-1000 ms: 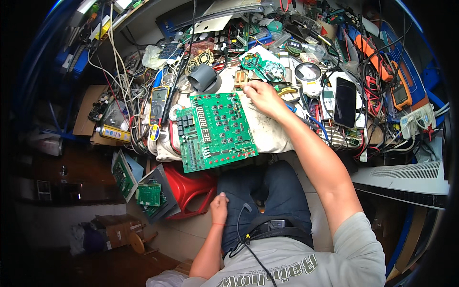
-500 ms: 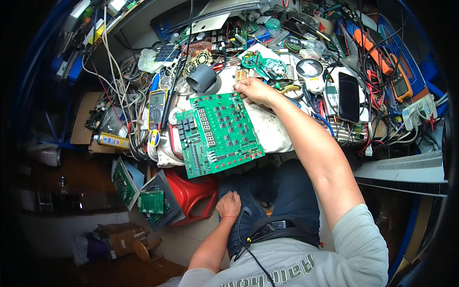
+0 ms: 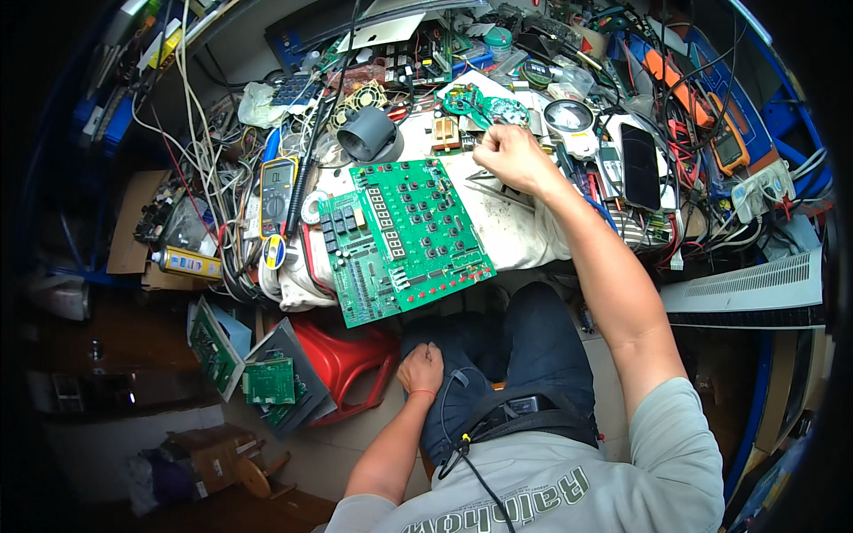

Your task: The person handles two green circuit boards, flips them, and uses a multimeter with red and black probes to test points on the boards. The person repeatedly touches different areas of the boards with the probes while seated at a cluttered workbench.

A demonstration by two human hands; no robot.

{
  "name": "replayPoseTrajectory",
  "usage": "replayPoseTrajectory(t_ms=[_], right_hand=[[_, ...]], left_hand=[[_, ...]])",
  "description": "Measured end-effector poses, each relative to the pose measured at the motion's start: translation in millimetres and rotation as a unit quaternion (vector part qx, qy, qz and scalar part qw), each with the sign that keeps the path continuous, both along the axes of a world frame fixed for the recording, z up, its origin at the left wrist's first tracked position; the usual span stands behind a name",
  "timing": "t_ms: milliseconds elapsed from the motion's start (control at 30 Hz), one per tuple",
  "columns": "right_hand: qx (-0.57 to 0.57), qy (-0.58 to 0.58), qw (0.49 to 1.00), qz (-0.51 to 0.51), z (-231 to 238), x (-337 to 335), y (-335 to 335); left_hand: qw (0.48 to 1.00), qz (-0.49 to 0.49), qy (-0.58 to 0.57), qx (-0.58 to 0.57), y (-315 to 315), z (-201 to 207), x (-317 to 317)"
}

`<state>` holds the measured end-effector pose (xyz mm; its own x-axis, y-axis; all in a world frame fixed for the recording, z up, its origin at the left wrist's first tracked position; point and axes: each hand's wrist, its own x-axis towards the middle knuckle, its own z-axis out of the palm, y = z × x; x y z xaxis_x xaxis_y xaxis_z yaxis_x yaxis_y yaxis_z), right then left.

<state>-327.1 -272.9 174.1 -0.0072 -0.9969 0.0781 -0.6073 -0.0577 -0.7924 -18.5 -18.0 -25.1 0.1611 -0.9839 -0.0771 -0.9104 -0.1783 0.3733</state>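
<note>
My right hand (image 3: 517, 158) is closed above the white cloth, right of the green circuit board. Slim dark tool parts show beside and under it; what its fingers hold is hidden. The circuit board (image 3: 422, 235) lies on the cloth at the bench's front edge, its near edge overhanging. It carries a row of digit displays, several push buttons and dark relays. On my left thigh rests my left hand (image 3: 420, 368), fingers curled in with nothing showing in them. A small transformer (image 3: 445, 133) and a grey pipe fitting (image 3: 367, 133) sit behind the board.
A multimeter (image 3: 278, 195) stands left of the board. To the right lie a magnifier (image 3: 569, 117), a black phone (image 3: 640, 166) and an orange clamp meter (image 3: 729, 142). Cables and loose parts crowd the back. Below the bench, a red stool (image 3: 346, 364) stands beside more circuit boards (image 3: 269, 382).
My right hand has left the board's far right corner and moved right, over where yellow-handled pliers lay. My left hand stays on my thigh. The view has shifted slightly.
</note>
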Motion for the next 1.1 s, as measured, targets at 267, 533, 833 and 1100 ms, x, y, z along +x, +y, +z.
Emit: replayPoseTrajectory(t_ms=[267,533,833,1100], right_hand=[[0.044,-0.072,0.995,0.058,3.8,-7.5,14.6],[0.058,-0.114,0.991,0.048,-49.6,47.7,-47.0],[0.13,-0.2,0.965,0.105,-61.4,55.3,-57.5],[0.176,-0.266,0.942,0.106,-62.6,55.5,-59.2]], left_hand=[[0.999,-0.001,0.018,0.028,-13.1,4.9,-19.2],[0.998,0.014,0.005,0.067,-14.7,1.1,-11.5],[0.997,0.029,0.012,0.071,-11.4,-2.9,-7.1],[0.997,0.028,0.013,0.077,-12.0,-3.7,-5.1]])
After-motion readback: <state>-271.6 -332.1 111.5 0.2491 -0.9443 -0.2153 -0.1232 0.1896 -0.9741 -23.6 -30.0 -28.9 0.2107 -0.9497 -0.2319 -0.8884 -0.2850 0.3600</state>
